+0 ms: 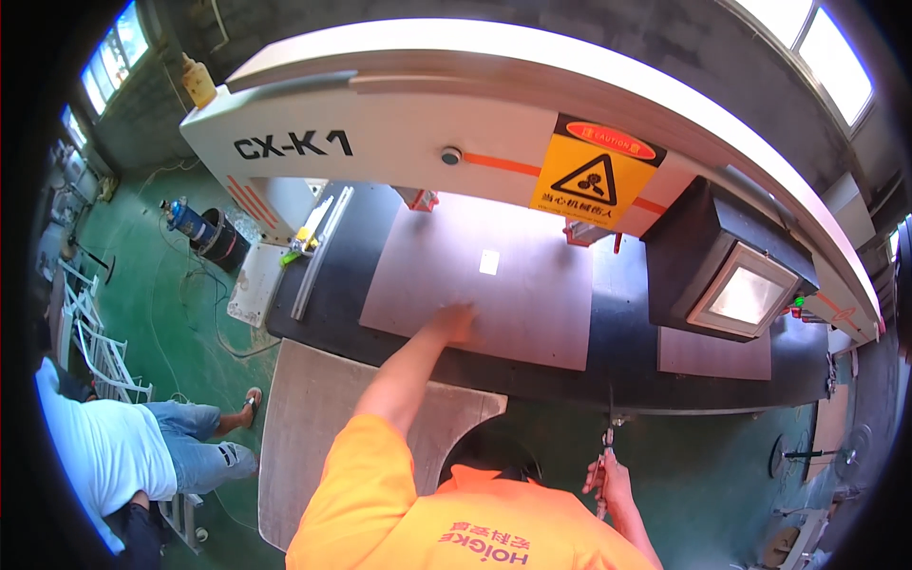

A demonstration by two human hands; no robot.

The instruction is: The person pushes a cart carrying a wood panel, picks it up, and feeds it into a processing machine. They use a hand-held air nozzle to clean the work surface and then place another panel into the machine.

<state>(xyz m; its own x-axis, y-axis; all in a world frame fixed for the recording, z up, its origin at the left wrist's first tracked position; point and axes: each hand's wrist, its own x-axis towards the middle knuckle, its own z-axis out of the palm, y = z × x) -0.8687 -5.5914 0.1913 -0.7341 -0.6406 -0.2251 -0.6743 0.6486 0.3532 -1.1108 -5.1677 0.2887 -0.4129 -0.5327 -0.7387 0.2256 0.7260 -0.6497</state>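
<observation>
While my left hand stretches over the greyish panel, too blurred to tell its grip, my right clasps a slim tool. The panel lies on a dark table above green floor.

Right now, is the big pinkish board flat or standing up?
Flat: the pinkish board lies along the dark table, under the left hand.

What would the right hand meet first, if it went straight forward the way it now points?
Probably the front edge of the black table, with the tool in the right hand leading; height is unclear, so it may pass above.
</observation>
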